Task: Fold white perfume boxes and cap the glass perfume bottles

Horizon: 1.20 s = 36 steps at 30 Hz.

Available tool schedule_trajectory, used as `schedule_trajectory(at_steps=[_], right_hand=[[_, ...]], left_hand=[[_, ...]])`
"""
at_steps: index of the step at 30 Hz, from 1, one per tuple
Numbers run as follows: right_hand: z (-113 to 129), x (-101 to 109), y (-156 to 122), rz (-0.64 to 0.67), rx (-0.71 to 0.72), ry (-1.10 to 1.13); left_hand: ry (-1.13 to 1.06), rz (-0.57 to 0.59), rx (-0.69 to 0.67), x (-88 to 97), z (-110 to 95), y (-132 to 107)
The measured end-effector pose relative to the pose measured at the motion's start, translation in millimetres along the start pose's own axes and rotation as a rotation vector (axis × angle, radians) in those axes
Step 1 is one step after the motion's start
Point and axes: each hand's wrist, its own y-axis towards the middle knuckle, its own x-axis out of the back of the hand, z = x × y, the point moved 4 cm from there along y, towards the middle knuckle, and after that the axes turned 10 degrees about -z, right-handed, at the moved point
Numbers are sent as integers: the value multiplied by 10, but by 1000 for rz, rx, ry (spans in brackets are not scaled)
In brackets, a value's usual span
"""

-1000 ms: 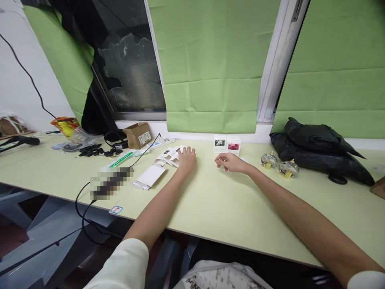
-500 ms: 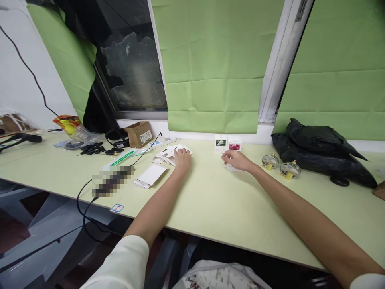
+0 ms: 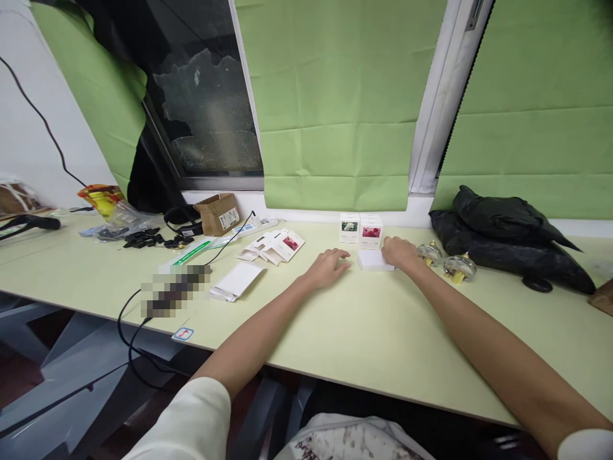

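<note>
— Where are the hands?
— Right hand (image 3: pixel 401 252) rests loosely curled against the flat white box (image 3: pixel 374 259); left hand (image 3: pixel 329 267), fingers spread and empty, lies just beside it

— Around them?
— Two printed boxes (image 3: pixel 361 228) behind, glass bottles (image 3: pixel 445 262) right; both arms outstretched

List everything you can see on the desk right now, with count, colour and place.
flat white box: 1, white, on the desk between both hands
printed boxes: 2, white with green and red pictures, upright by the wall
glass bottles: 2, clear with gold caps, lying right of the right hand
flattened cartons: several, white, fanned out left of centre
folded carton: 1, white, near the cable
cardboard box: 1, brown, open, by the window
black bag: 1, black, far right
desk: 1, pale green
left hand: flat on the desk, empty
right hand: touching the flat white box's right edge
</note>
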Motion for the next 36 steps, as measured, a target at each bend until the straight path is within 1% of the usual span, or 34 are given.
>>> schedule_trajectory(at_steps=[2, 5, 9, 12, 15, 19, 22, 26, 30, 36], right_hand=[[-24, -37, 34, 24, -11, 23], [-35, -86, 90, 64, -13, 94], [36, -154, 89, 176, 29, 270], [137, -160, 44, 253, 77, 445], [219, -103, 14, 275, 125, 595], [265, -42, -5, 300, 189, 698], [271, -70, -20, 295, 234, 701], [300, -164, -45, 230, 347, 648], [358, -261, -96, 192, 472, 543], [452, -339, -210, 81, 563, 389]], left_hand=[[-86, 18, 40, -47, -32, -25], [-141, 26, 83, -60, -24, -45], [-161, 36, 89, -36, -9, -55], [-146, 44, 65, -23, -11, -54], [-133, 34, 27, 4, -17, -35], [-97, -24, -66, 102, -61, 11], [-51, -67, -123, 187, -116, 36], [-36, -118, -182, 265, -216, 36], [-80, -137, -164, 291, -281, 8], [-62, -191, -146, 313, -338, -27]])
